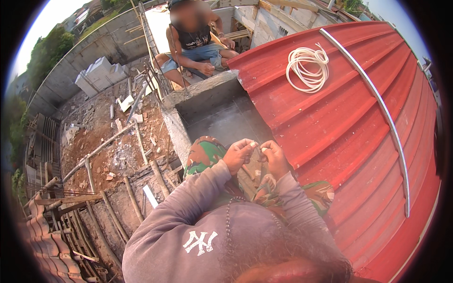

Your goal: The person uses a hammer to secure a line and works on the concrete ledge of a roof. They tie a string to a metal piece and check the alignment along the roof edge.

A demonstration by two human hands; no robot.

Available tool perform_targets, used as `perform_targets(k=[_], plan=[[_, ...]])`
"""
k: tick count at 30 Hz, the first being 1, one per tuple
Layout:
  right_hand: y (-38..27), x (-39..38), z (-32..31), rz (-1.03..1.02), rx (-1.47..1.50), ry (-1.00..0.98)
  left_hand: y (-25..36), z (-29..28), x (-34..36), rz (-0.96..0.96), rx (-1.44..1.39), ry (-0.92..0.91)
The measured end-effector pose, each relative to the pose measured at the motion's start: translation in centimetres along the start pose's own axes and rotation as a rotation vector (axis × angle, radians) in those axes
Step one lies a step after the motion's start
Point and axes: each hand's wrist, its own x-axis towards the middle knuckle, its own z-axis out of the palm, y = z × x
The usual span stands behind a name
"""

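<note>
Both hands are raised close together in front of my chest, above my lap in camouflage trousers [206, 153]. My left hand [239, 156] is closed in a pinch, with a small pale bit at its fingertips. Just beside it, my right hand [275, 160] also pinches, and another pale speck shows at its thumb and finger. What the fingers hold is too small to name. Below the hands lies a grey concrete gutter trough [226, 123] with a wet-looking bottom. A coil of white cable or thin tubing [307, 69] rests on the red metal roof to the right.
Red ribbed roofing [349, 137] slopes along my right, crossed by a long metal strip [377, 96]. Ahead, another person [193, 40] sits by the trough's far end. To the left is a drop to rubble ground [108, 146], with bamboo poles [133, 200] and roof tiles [52, 240].
</note>
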Motion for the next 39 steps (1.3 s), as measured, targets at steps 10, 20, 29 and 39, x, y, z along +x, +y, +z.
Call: perform_targets(k=[10, 20, 29, 39], plan=[[-0.5, -0.3, 0.1, 0.117, 0.082, -0.106, 0.2, 0.2, 0.1, 0.052, 0.107, 0.024], [0.0, -0.2, 0.4, 0.008, -0.029, 0.013, -0.3, -0.6, 0.6, 0.187, 0.428, 0.152], [0.3, 0.0, 1.1, 0.041, 0.007, 0.109, -1.3, -1.4, 1.4, 0.216, 0.348, 0.070], [0.4, -0.4, 2.1, -0.131, -0.233, 0.242, -0.8, -0.5, 1.0, 0.350, 0.438, 0.103]])
